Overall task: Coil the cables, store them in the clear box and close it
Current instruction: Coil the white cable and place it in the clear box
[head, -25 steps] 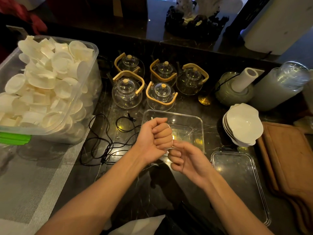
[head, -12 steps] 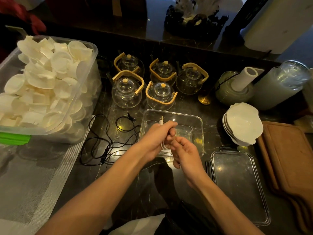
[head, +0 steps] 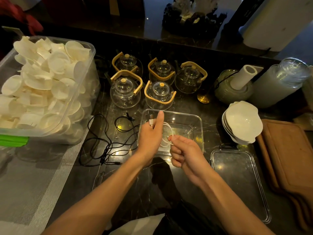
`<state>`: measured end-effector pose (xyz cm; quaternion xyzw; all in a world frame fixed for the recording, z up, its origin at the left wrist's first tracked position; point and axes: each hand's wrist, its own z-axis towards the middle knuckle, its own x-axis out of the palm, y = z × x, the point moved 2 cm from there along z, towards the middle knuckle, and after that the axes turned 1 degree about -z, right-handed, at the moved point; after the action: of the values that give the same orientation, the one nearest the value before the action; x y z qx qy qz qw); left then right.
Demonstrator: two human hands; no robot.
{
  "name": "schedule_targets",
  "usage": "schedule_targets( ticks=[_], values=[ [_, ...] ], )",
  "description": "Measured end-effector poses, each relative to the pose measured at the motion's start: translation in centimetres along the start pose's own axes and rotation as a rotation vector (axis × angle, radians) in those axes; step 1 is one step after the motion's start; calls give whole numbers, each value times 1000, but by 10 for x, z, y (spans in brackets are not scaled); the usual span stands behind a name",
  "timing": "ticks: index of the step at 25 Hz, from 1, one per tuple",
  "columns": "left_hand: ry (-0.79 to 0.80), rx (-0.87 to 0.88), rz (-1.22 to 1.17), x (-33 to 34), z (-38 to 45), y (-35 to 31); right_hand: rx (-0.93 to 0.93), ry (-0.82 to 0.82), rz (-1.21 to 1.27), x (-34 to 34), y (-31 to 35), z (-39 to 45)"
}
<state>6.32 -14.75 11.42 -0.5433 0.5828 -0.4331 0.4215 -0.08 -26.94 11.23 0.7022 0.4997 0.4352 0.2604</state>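
Dark marble counter fills the view, glossy under warm light. Nearest, at about four o'clock from the hands, the clear lid lies flat on the counter, off the box, so closing is not yet done.

Over the near edge of the clear box both hands work the white cable. The right hand has its fingers curled and pinches one end of the cable between thumb and forefinger. The left hand grips the other part, forefinger stretched toward twelve o'clock, with the cable's plug poking out beside it. Between them the cable makes a loose loop above the box floor. The loop's long axis runs roughly from ten o'clock to four, and the plug points to about eleven o'clock.

I judge the white cable half coiled and not yet laid down — the box seems to hold nothing else.

At nine o'clock from the box the black cable sprawls in an untidy tangle on the counter, untouched; it is left to coil and store.

Farther off at twelve o'clock stand five glass teapots — and at ten o'clock a big tub of white cups.
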Motion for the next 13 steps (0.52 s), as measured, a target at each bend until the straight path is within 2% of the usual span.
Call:
schedule_targets(
  ticks=[2,5,9,11,13],
  values=[
    [-12,-106,-84,1,2,8,69,86,67,1,-1,-2],
    [60,-192,-195,1,3,15,114,136,78,-3,-1,-2],
    [174,-323,-643,3,6,14,159,140,90,-8,-5,-1],
    [201,-380,-796,3,9,14,186,123,217,-10,-7,0],
    [219,-398,-816,4,10,15,193,120,474,-13,-8,1]
  ],
)
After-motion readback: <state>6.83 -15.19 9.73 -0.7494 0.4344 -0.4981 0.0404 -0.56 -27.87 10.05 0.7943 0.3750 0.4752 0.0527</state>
